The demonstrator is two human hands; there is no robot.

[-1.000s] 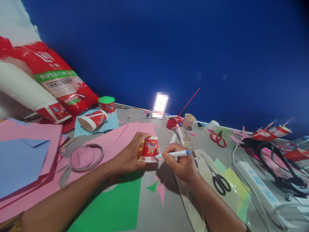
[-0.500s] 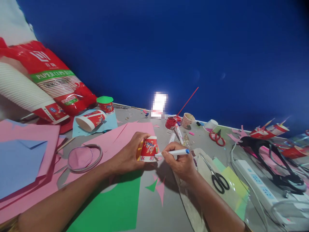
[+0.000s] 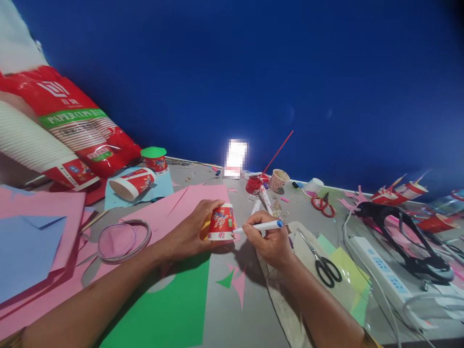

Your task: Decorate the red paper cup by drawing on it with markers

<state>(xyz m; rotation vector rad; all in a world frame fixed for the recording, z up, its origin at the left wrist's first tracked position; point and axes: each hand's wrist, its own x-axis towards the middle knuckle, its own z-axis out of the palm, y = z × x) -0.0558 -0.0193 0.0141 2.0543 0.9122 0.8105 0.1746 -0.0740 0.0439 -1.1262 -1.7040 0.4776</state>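
Near the middle of the view, my left hand (image 3: 194,226) is wrapped round a red and white paper cup (image 3: 222,221) with printed figures. Something yellow shows between the palm and the cup. My right hand (image 3: 267,239) grips a white marker (image 3: 261,226) with a blue end. The marker's tip points left and meets or nearly meets the cup's lower right side. Under my left forearm lies a green sheet (image 3: 170,309), and pink paper (image 3: 192,193) lies behind that hand.
Left: a red bag of paper cups (image 3: 87,125), a tipped cup (image 3: 134,183) and blue paper (image 3: 29,251). Right: black-handled scissors (image 3: 326,270) on cloth, red scissors (image 3: 322,205) and a power strip (image 3: 384,270). Behind, a thin red stick (image 3: 277,152) leans upward.
The view has shifted slightly, so most things appear a little further left. The cup looks turned slightly in my left hand; both hands keep their holds.
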